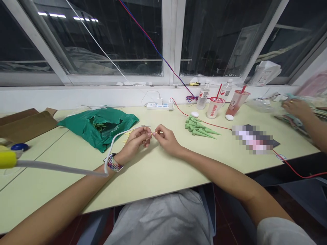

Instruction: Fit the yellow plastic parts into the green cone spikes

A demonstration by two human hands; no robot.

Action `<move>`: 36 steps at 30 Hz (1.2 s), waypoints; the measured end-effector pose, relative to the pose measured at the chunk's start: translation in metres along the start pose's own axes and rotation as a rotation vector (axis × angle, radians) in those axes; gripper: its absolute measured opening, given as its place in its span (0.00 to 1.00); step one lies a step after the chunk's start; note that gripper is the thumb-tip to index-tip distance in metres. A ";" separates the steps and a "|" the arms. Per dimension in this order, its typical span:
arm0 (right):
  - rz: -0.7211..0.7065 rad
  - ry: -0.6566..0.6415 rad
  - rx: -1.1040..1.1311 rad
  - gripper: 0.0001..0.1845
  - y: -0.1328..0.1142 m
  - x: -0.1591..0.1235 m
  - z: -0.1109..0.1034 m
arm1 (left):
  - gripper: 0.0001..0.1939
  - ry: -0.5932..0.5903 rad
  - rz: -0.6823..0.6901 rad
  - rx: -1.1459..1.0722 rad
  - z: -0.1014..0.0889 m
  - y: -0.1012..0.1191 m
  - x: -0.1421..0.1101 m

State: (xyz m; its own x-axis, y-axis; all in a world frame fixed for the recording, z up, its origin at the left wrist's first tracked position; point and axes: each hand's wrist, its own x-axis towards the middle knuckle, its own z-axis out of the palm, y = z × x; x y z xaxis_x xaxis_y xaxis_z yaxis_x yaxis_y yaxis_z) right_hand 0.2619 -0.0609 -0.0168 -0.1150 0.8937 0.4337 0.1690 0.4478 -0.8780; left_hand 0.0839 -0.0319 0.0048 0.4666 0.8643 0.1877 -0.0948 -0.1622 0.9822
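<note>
My left hand (140, 139) and my right hand (166, 137) meet above the table, fingertips pinched together. Between them is a small yellow piece (153, 133), mostly covered by the fingers, so its exact kind is hidden. Several yellow pointed pieces (127, 136) lie on the table behind my left hand. To the right of my right hand is a pile of green cone-shaped spikes (200, 128). A green plastic bag (99, 124), torn open at the front, rests left of my left hand, with green pieces showing inside.
A grey bent rod (63, 167) with a yellow end crosses before my left forearm. A power strip (160, 106), water bottle (203, 97) and drink cups (215, 108) stand at the back. A red cable (201, 121) runs rightward. Another person's hand (297, 107) is at far right.
</note>
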 end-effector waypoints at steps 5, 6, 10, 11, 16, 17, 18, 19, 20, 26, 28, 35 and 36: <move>0.083 0.011 0.131 0.19 0.002 0.002 -0.001 | 0.13 0.038 0.016 0.105 -0.001 -0.002 0.002; 0.084 0.010 0.145 0.19 0.003 0.002 -0.002 | 0.14 0.050 0.018 0.104 -0.001 -0.003 0.003; 0.065 0.003 0.156 0.19 0.005 0.002 -0.002 | 0.15 0.071 0.026 0.128 0.000 -0.003 0.005; 0.063 -0.001 0.155 0.19 0.004 0.002 -0.002 | 0.16 0.074 0.032 0.147 0.000 -0.003 0.005; 0.055 -0.028 0.156 0.19 0.002 0.000 -0.001 | 0.22 0.092 0.055 0.255 0.001 -0.003 0.005; 0.052 -0.036 0.151 0.18 0.002 0.000 -0.001 | 0.22 0.102 0.057 0.262 0.001 -0.003 0.005; 0.047 -0.041 0.142 0.18 0.002 0.000 -0.002 | 0.23 0.111 0.061 0.269 0.001 -0.003 0.004; 0.040 -0.045 0.130 0.17 0.003 -0.001 -0.002 | 0.23 0.119 0.066 0.279 0.001 -0.003 0.004; 0.032 -0.046 0.115 0.16 0.003 -0.001 -0.002 | 0.24 0.121 0.071 0.295 0.001 -0.003 0.004; 0.008 -0.023 0.066 0.12 0.006 -0.001 -0.002 | 0.23 0.084 0.093 0.244 0.000 -0.002 0.002; 0.016 -0.011 0.065 0.13 0.007 0.000 -0.002 | 0.15 0.065 0.090 0.189 0.000 -0.001 0.002; 0.010 0.003 0.057 0.11 0.006 0.000 -0.002 | 0.24 0.065 0.135 0.321 0.001 0.002 0.002; 0.003 0.003 0.054 0.11 0.005 -0.001 -0.002 | 0.26 0.075 0.145 0.359 0.000 0.003 0.002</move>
State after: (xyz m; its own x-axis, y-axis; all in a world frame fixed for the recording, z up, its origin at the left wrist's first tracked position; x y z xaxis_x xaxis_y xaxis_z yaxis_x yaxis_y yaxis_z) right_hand 0.2648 -0.0590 -0.0215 -0.1116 0.8953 0.4313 0.1162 0.4428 -0.8890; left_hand 0.0847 -0.0307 0.0080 0.4044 0.8503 0.3367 0.1652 -0.4300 0.8876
